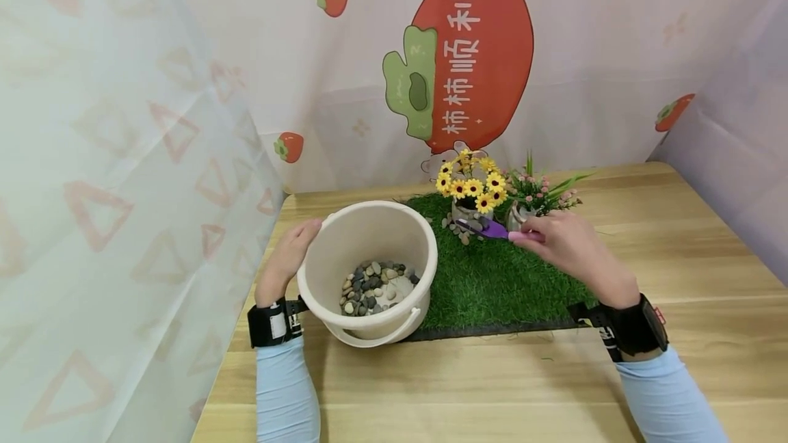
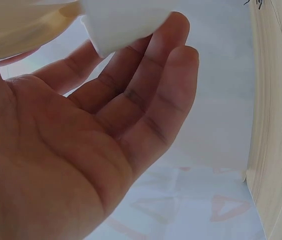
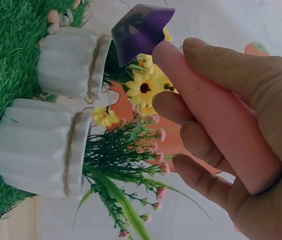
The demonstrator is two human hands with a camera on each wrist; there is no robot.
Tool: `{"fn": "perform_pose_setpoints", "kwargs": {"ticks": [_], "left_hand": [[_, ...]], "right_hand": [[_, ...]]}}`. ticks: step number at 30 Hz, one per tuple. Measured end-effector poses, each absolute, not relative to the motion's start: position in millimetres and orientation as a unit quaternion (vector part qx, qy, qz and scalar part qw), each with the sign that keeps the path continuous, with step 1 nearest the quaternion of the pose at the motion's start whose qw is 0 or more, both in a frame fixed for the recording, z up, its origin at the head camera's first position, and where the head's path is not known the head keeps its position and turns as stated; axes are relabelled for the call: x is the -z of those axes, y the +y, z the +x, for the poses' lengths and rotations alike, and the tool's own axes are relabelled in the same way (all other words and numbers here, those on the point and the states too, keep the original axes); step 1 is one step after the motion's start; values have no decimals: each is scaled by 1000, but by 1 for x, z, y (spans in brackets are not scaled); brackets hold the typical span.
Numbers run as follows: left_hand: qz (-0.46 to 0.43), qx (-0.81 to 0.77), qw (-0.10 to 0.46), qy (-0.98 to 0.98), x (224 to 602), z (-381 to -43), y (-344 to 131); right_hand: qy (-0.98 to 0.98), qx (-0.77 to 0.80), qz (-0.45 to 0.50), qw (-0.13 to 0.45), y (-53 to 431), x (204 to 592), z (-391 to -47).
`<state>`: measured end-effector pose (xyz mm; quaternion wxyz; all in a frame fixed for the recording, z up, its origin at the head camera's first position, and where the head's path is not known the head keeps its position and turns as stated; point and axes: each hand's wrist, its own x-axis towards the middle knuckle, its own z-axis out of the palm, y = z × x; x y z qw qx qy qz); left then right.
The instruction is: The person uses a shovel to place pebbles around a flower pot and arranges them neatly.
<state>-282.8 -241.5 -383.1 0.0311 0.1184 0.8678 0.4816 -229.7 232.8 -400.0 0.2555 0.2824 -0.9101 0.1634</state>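
Note:
A small trowel (image 1: 494,229) with a purple blade and pink handle (image 3: 220,120) is in my right hand (image 1: 572,248), fingers and thumb wrapped round the handle. In the head view its blade carries grey stones (image 1: 474,222) close in front of the pot of yellow flowers (image 1: 470,186). At the left, my left hand (image 1: 289,256) grips the rim of a cream bucket (image 1: 351,241); the left wrist view shows the fingers (image 2: 155,100) bent around its outer side. Pebbles (image 1: 372,286) lie on the bucket's floor. Its handle hangs down the front.
Green artificial turf (image 1: 498,286) lies on the wooden table (image 1: 468,388), partly behind the bucket. A second white pot (image 3: 43,147) with pink flowers stands beside the first. Loose stones (image 1: 458,230) lie by the pots. Patterned cloth (image 1: 345,108) hangs behind the table.

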Motion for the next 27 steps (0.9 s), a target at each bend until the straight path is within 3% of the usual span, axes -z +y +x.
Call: {"fn": "perform_pose_setpoints", "kwargs": {"ticks": [21,27], "left_hand": [[100,-462,19,881,385,-283,-244],[104,-466,17,878,384,-282,-244]], "right_hand": [[-935,-138,255,205,237,416,-230],[-949,-138,235,159,237,411,-229]]}}
